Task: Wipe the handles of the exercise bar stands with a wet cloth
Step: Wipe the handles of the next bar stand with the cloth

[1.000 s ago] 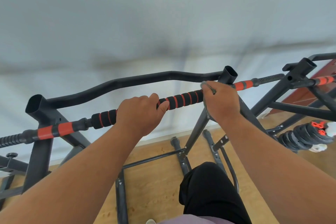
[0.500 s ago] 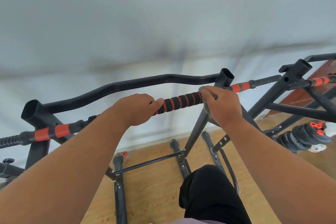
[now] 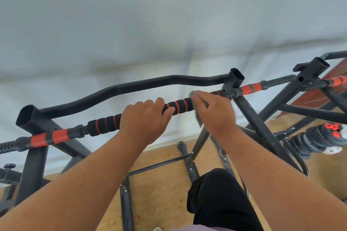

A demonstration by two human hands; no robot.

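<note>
Left hand (image 3: 144, 120) curled round foam grip (image 3: 177, 106), steadying the bar. Right hand (image 3: 214, 112) wrapped over it, pinching grey cloth (image 3: 199, 118) against the grip near the upright (image 3: 234, 78). Best: keep cloth wrapped fully, twist while sliding, left hand firm.

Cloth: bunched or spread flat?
Bunched: the grey cloth is wadded under the right hand, wrapped over the foam handle.

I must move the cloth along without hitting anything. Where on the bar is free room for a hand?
Free: the foam grip between the left hand and the right hand holding the cloth, and the foam left of the left hand. Crowded: the right upright, close beside the right hand.
</note>
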